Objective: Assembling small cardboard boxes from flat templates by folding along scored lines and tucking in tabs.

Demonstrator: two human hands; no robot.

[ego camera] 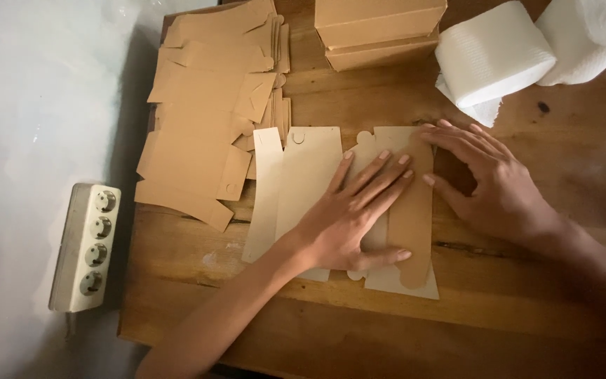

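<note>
The wooden bench [359, 316] carries a flat brown cardboard box blank [296, 175] near its middle, and the step in hand looks like creasing a side panel inward. The left hand [348, 214] lies spread flat on the blank, pinning it; the right hand [489, 186] is open, fingertips touching the folded panel's edge. A firm press along that fold seems called for. Toward the far left corner lies a loose stack of brown cardboard blanks [208, 119], touching the blank; folded brown boxes [376, 31] and white paper rolls [520, 52] line the far edge, near the right hand. A white socket strip [85, 245] sits beyond the left edge
</note>
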